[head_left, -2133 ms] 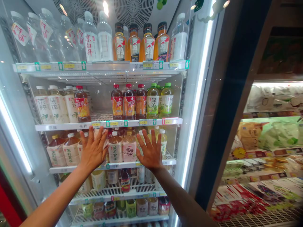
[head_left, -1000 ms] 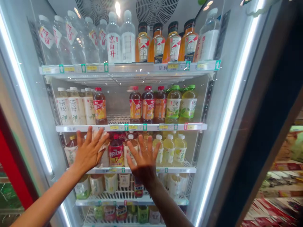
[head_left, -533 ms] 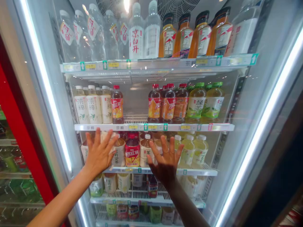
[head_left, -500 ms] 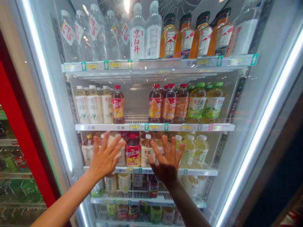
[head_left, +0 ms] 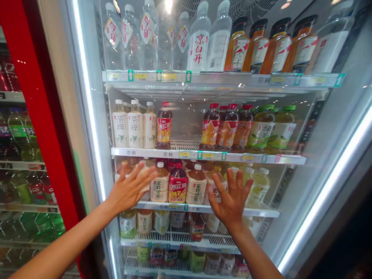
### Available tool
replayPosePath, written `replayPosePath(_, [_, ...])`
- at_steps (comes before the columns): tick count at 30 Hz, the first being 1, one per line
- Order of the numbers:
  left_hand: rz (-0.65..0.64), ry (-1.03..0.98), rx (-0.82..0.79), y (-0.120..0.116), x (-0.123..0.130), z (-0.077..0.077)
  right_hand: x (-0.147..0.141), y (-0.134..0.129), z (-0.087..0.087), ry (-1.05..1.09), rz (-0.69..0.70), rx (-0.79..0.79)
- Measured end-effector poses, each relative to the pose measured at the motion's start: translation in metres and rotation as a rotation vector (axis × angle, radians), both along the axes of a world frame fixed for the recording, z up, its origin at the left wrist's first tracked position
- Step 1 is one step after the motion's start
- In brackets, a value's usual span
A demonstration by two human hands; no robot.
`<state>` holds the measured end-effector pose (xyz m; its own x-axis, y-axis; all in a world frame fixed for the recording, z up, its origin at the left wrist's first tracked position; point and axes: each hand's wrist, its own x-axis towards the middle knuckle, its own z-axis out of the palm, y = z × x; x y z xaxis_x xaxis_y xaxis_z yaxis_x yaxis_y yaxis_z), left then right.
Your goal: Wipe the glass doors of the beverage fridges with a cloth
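My left hand [head_left: 128,190] is raised before the left part of the third shelf, its fingers spread; something whitish and blurred shows behind them, and whether the hand touches it I cannot tell. My right hand [head_left: 231,197] stands up before the right part of that shelf, fingers apart, nothing in it. Between the hands are a red-labelled tea bottle [head_left: 178,186] and cream-labelled bottles, one of them [head_left: 197,188] just right of it. Glare and reflections lie over the shelves.
Above are a shelf of red-capped [head_left: 210,128] and green-capped bottles [head_left: 262,130], and a top shelf of water bottles [head_left: 199,42]. Lower wire shelves [head_left: 174,234] hold more drinks. A red frame [head_left: 43,116] separates another drinks cooler at left.
The view has shifted, so the shelves sit further right. My left hand has tilted to the right relative to the shelves. Both hands remain spread.
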<state>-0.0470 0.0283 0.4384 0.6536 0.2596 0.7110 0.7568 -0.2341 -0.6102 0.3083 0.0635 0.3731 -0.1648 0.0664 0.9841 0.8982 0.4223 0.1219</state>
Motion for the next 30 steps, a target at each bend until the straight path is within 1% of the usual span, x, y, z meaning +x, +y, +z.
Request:
replayPosePath(2, [0.026,-0.148,0.046,0.001,-0.009,0.016,-0.001,0.001,-0.001,-0.005,-0.009,0.001])
replayPosePath(3, [0.033,-0.188,0.058,0.003,-0.01,0.021,-0.002,0.001,-0.001,-0.003,-0.012,0.0])
replayPosePath(4, [0.029,-0.185,0.065,0.005,-0.009,0.023,-0.002,0.001,-0.002,0.001,-0.014,0.0])
replayPosePath(5, [0.014,-0.128,0.063,0.007,-0.005,0.021,-0.002,0.001,-0.002,0.006,-0.014,-0.005])
replayPosePath(8, [-0.058,0.175,0.04,0.01,0.014,0.009,-0.002,0.001,-0.002,0.009,-0.009,-0.021])
replayPosePath(9, [-0.059,0.229,0.034,0.01,0.021,0.009,-0.002,0.0,-0.001,0.008,-0.005,-0.027])
replayPosePath(10, [-0.045,0.236,0.034,0.011,0.028,0.011,-0.002,-0.001,-0.001,0.006,0.0,-0.034])
replayPosePath(13, [0.021,0.071,0.072,0.013,0.048,0.027,-0.002,-0.005,0.001,0.001,0.007,-0.067])
replayPosePath(14, [0.026,0.04,0.081,0.014,0.055,0.029,-0.001,-0.007,0.001,-0.002,0.01,-0.08])
replayPosePath(16, [-0.006,0.085,0.089,0.017,0.072,0.025,0.003,-0.011,0.002,-0.018,0.017,-0.105])
replayPosePath(18, [-0.06,0.224,0.088,0.019,0.09,0.015,0.014,-0.014,0.002,-0.04,0.016,-0.12])
replayPosePath(19, [-0.079,0.284,0.081,0.021,0.098,0.012,0.022,-0.015,0.003,-0.05,0.009,-0.123])
replayPosePath(20, [-0.087,0.311,0.074,0.022,0.105,0.012,0.031,-0.015,0.004,-0.055,-0.002,-0.122])
replayPosePath(22, [-0.066,0.269,0.06,0.024,0.119,0.022,0.055,-0.014,0.007,-0.051,-0.029,-0.111])
replayPosePath(24, [-0.036,0.161,0.064,0.027,0.134,0.034,0.08,-0.012,0.012,-0.039,-0.056,-0.098])
replayPosePath(25, [-0.03,0.118,0.071,0.028,0.142,0.036,0.091,-0.01,0.013,-0.033,-0.069,-0.093])
replayPosePath(27, [-0.047,0.12,0.068,0.029,0.159,0.031,0.112,-0.006,0.014,-0.031,-0.088,-0.087])
replayPosePath(30, [-0.124,0.271,0.042,0.03,0.185,0.015,0.131,0.001,0.011,-0.06,-0.084,-0.084])
